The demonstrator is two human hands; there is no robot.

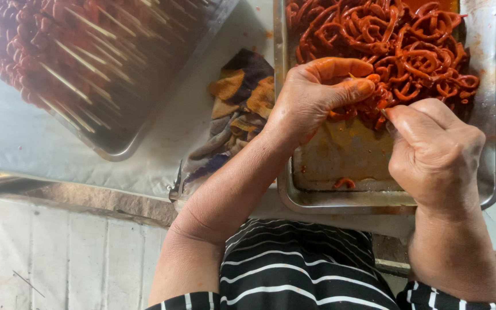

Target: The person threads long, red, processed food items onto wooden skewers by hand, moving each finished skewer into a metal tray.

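1. Marinated strips (pixel 409 51): red-orange, curled pieces heaped in the far half of a steel tray (pixel 492 115), at about 1 o'clock in our view. Both hands meet at the near edge of the heap.
2. Left hand (pixel 317 95): our left grip is closed, thumb and forefinger pinched on a strip at the heap's near edge. The fingers (pixel 354 89) are smeared with orange sauce.
3. Right hand (pixel 431 152): our right grip is curled shut just beside the left, at 3 o'clock from it. A thin pointed tip (pixel 382 112), seemingly a skewer end, shows at its fingertips; we cannot tell more of what it holds.
4. Steel tray, near half: mostly bare metal filmed with sauce, with one loose strip (pixel 344 183) at 6 o'clock from the left hand.
5. Second tray (pixel 116 150): at 10 o'clock, well apart from the hands, set at an angle and loaded with dark red pieces threaded on pale wooden skewers (pixel 58 51).
6. Cloth (pixel 233 115): crumpled, stained orange and dark, lying between the two trays on the tabletop (pixel 18 138), which has a pale covering.
7. Clothing (pixel 294 270): black with white stripes, at 6 o'clock beneath our forearms.
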